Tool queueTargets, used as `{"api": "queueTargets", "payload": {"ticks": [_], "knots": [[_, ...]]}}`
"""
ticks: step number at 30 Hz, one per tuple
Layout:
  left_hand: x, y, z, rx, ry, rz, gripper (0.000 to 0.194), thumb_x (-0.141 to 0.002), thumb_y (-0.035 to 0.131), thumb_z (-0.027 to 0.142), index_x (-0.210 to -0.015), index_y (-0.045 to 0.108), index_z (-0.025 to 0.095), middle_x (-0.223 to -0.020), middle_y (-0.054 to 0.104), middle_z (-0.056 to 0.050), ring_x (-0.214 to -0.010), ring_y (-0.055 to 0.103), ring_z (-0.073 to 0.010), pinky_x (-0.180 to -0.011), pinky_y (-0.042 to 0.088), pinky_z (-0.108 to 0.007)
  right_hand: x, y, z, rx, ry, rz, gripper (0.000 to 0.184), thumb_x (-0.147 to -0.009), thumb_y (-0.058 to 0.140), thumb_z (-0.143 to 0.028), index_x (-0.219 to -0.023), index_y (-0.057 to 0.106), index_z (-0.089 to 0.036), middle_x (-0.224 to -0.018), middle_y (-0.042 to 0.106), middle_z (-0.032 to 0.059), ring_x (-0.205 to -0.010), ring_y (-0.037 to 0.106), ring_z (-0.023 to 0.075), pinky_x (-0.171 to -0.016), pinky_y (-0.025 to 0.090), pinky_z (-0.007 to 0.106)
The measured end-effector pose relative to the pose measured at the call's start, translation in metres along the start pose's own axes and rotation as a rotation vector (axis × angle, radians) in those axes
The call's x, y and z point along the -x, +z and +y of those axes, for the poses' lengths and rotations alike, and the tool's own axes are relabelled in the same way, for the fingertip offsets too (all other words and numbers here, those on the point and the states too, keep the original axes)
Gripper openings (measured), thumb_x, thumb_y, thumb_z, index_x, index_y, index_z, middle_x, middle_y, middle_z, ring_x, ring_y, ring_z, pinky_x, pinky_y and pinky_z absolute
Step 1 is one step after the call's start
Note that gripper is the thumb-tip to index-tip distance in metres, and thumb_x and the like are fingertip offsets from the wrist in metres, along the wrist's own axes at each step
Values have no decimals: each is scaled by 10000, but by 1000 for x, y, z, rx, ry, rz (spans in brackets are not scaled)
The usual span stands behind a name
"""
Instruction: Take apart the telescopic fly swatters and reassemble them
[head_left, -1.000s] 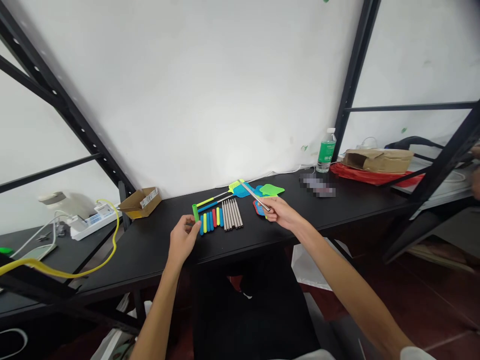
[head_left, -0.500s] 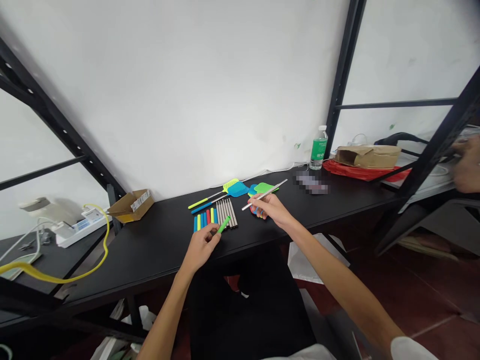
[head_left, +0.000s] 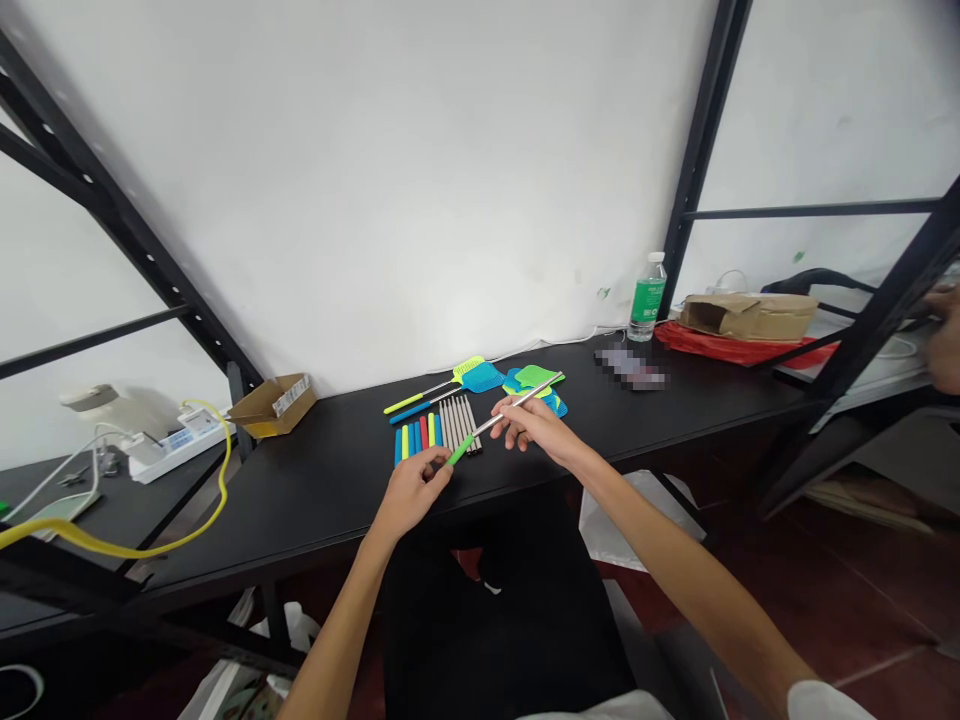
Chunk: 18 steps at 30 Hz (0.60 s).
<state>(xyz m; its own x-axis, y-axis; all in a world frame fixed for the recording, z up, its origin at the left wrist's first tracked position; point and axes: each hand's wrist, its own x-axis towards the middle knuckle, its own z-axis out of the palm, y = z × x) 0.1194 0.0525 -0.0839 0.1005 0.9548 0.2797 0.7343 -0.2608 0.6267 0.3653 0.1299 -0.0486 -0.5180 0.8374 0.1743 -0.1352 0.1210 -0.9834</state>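
Illegible green bottle label (head_left: pixel 647 301) beyond hands (head_left: pixel 411 492) with rod (head_left: pixel 543 387)

A black table (head_left: pixel 315 500) stands along a white wall (head_left: pixel 412 200). On its left part there is a small open cardboard box (head_left: pixel 271 405) with a white label. Farther left lies a white power strip (head_left: pixel 180 452), and a yellow cable (head_left: pixel 224 480) curves near it. On the right, a clear bottle (head_left: pixel 646 300) with a green label stands upright beside a black metal post (head_left: pixel 701 120). A brown carton (head_left: pixel 780 318) rests upon red plastic (head_left: pixel 697 343). Below the table is a white bag (head_left: pixel 637 520).
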Motion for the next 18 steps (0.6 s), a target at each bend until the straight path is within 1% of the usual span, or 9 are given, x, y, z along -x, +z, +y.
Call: {"api": "queueTargets", "payload": {"ticks": [5,12,18], "knots": [[0,-2,3,-5,-9,-23,312,-899,489,432,-1015,676,212,-603,418,33,-562,406,-148,-572,315,-260,0,1,0,7,4,-13,264,-883,577,-437,-924,623,-180,-792,730,53,-520,600,102,-411,375,175],[1,-1,2,6,12,-4,275,-902,510,411,-1000,686,225,-588,419,46,-553,404,-142,-563,311,-257,-1,0,2,22,0,-23,256,-895,560,-427,-922,622,-180,-784,727,51,-515,598,101,-405,367,172],[1,-1,2,-5,-2,-1,298,-892,503,422,-1004,693,221,-579,410,42,-545,399,-147,-557,307,-259,-1,0,2,32,7,-22,261,-887,575,-436,-914,622,-181,-775,726,50,-510,595,101,-403,365,171]]}}
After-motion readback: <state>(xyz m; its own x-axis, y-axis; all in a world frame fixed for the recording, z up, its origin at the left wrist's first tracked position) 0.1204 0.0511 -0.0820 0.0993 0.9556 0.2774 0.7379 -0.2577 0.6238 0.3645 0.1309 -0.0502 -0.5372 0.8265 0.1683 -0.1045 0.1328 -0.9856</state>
